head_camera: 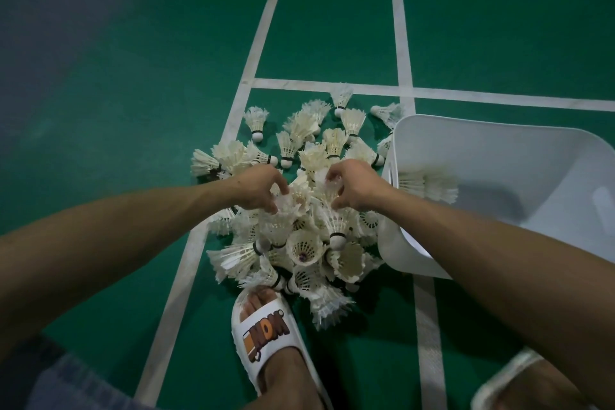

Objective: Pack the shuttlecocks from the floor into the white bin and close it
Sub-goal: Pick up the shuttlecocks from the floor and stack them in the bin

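A heap of several white feather shuttlecocks (301,210) lies on the green court floor in front of me. The white bin (519,156) stands tilted at the right of the heap, its mouth open toward me, with a couple of shuttlecocks (429,188) inside. My left hand (258,188) reaches into the top of the heap with curled fingers gripping shuttlecock feathers. My right hand (352,185) is close beside it, fingers curled round a shuttlecock. No lid shows.
White court lines (332,85) cross the green floor under and behind the heap. My foot in a white slipper (266,333) touches the near edge of the heap. A second slipper (519,379) is at the bottom right.
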